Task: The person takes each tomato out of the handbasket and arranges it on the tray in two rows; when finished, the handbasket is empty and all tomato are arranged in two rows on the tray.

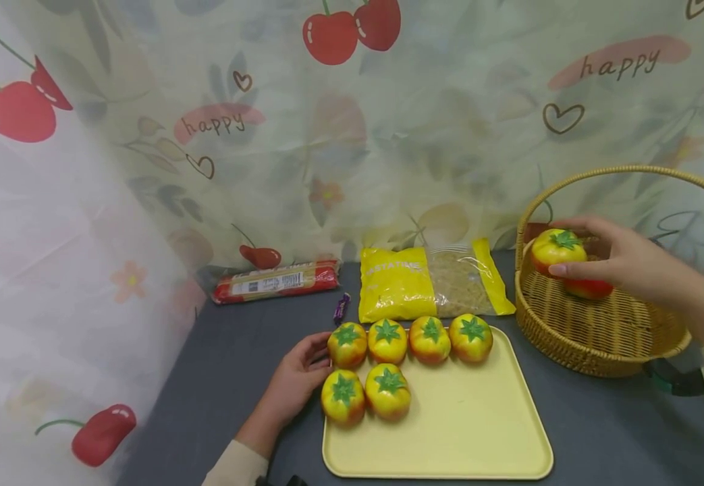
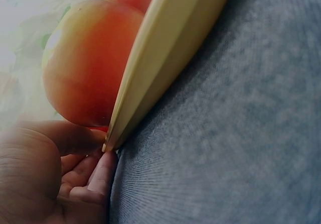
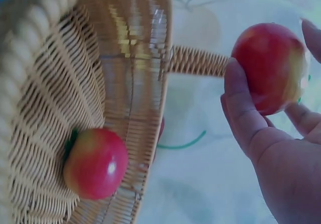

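Above the wicker basket (image 1: 607, 361), my right hand (image 1: 625, 260) holds a yellow-red tomato (image 1: 557, 250) with a green star-shaped top, fingers and thumb around its sides. Another tomato (image 3: 95, 163) lies inside the basket, partly covered by the hand in the head view. My left hand (image 1: 295, 378) is at the left edge of the pale yellow tray (image 1: 467, 432). In the left wrist view its thumb and fingers pinch the tray's rim, close under a tomato (image 2: 93, 63). Tomatoes stand on the tray in a back row of several (image 1: 430, 339) and a front pair (image 1: 387, 391).
Behind the tray lies a yellow pasta bag (image 1: 397, 283) with a see-through half. Left of it are a small purple-wrapped candy (image 1: 341, 308) and a red-ended packet (image 1: 275, 282). The basket's tall handle (image 1: 631, 169) arches over it. A printed curtain (image 1: 376, 169) hangs behind the dark table (image 1: 224, 371).
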`<state>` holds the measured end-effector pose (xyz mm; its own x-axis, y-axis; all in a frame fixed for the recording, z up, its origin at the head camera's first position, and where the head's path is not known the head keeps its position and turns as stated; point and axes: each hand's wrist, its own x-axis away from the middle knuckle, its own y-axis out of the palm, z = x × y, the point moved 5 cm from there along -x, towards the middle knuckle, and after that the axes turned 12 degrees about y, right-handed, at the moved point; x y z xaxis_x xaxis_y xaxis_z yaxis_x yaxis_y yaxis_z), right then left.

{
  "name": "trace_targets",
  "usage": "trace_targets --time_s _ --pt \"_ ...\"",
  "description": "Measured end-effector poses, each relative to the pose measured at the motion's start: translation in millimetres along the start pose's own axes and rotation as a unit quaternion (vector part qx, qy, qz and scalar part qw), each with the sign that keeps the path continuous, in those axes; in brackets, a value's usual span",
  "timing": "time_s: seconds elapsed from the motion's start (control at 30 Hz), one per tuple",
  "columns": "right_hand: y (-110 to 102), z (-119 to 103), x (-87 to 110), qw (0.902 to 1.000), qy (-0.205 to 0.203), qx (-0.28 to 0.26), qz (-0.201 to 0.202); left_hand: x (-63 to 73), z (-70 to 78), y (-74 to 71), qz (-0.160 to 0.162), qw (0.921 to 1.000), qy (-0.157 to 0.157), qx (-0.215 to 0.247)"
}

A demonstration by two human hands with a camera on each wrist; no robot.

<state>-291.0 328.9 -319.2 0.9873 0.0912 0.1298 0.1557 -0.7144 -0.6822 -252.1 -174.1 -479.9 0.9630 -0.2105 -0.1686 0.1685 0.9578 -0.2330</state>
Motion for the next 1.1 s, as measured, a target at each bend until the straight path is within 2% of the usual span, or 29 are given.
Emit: trace_targets --time_s 0.17,0.4,0.57,0.73,0.93,1.1 --pt "12 -7 12.4 0.9999 -0.008 0.007 0.002 -0.1 0.1 0.4 -0.001 1.0000 0.002 -0.001" --pt "37 -18 28.8 0.9961 -0.073 -0.048 -0.004 0.0 -0.7 0.5 0.002 1.0000 0.006 -0.003" --pt "58 -21 39.5 0.9946 -0.088 -0.052 -0.015 0.0 -1.6 0.6 -0.001 1.0000 0.009 0.002" --pt "86 -25 47.1 0.9902 -0.098 -0.086 -0.051 0.2 -1.3 0.7 -0.001 0.9999 0.010 0.001" --pt "119 -31 54.2 0.9738 -0.141 -0.144 -0.106 0.2 0.5 1.3 0.001 0.9999 0.010 0.000" --pt "145 -30 60.2 0.9641 -0.133 -0.168 -0.157 0.0 1.2 1.7 0.001 1.0000 0.010 0.002"
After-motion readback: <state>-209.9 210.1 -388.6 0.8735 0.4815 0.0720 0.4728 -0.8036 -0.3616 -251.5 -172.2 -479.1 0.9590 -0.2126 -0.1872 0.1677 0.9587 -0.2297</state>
